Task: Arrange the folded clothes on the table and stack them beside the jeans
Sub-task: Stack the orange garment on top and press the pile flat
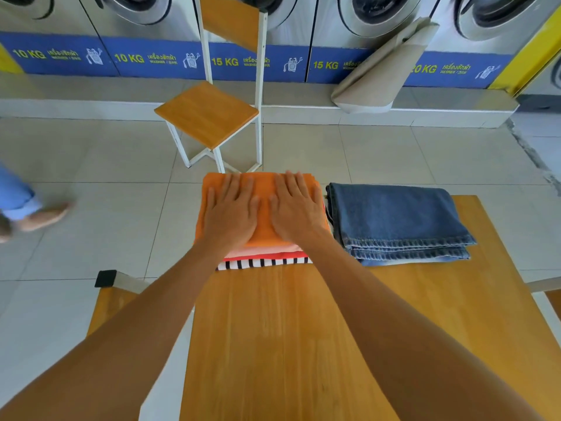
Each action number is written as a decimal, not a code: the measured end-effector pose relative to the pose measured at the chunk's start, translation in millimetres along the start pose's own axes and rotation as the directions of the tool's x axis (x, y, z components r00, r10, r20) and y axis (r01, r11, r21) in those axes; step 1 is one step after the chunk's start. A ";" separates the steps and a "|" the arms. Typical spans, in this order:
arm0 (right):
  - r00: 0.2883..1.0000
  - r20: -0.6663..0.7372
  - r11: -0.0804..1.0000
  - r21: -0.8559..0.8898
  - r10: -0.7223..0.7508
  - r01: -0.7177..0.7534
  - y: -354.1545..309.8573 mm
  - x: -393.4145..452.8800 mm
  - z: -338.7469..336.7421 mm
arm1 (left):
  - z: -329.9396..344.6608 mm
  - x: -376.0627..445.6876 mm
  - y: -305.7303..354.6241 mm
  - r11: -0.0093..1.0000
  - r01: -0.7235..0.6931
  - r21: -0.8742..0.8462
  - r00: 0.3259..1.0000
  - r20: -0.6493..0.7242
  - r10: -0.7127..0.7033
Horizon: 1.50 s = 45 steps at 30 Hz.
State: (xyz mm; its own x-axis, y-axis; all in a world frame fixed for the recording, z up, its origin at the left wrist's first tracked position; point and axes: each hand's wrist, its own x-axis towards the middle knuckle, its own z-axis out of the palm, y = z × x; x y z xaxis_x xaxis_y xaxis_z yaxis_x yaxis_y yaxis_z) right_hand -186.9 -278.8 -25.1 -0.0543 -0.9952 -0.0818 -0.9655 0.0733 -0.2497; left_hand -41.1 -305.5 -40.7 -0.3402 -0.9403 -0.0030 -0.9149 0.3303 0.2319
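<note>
Where the washing machines [145, 13] stand in a row behind, a blue band [158, 57] carries yellow writing: "10 KG", "10 KG", "15 KG", "15 KG", and one partly hidden that ends in "0 KG"; small white words under it are too blurred to read. On the far edge of the wooden table [273, 335] lies a stack of folded clothes [264, 214]: soft orange cloth on top, then pink, red, and a black-and-white striped layer [264, 263] at the bottom. Its long axis runs away from the person. The left hand [232, 212] and the right hand [296, 208] lie flat on the orange top, fingers spread, grasping nothing. Just beside the stack on the right are folded blue denim jeans [397, 220], hems toward the person. A wooden chair [209, 112] with white frame stands beyond.
</note>
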 end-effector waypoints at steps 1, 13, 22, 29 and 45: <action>0.999 0.005 0.999 0.009 0.034 -0.034 8.9 0.2 3.2 | 2.6 -0.7 -9.3 0.999 0.033 -0.010 0.999 -0.010 -0.033; 0.994 0.015 0.991 0.075 0.109 -0.110 22.9 2.2 15.0 | 7.4 -4.7 -26.4 0.971 0.162 -0.177 0.986 -0.019 -0.168; 0.991 0.013 0.986 0.100 0.132 -0.132 24.6 7.2 22.5 | 17.1 -2.6 -27.1 0.959 0.176 -0.224 0.980 -0.055 -0.193; 0.989 0.008 0.979 0.138 0.151 -0.150 20.8 -2.0 23.8 | 17.8 -9.0 -26.3 0.958 0.174 -0.227 0.978 -0.071 -0.195; 0.985 -0.054 0.976 0.153 0.166 -0.156 23.0 -23.8 26.8 | 27.5 -27.6 -18.0 0.958 0.175 -0.225 0.974 -0.104 -0.202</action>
State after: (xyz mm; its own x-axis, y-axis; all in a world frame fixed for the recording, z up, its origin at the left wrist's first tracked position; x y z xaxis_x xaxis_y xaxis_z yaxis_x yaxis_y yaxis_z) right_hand -201.1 -251.8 -54.7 -0.2274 -0.9713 -0.0697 -0.8947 0.2366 -0.3789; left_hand -21.1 -283.2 -71.6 -0.1240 -0.9910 0.0510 -0.8874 0.1338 0.4411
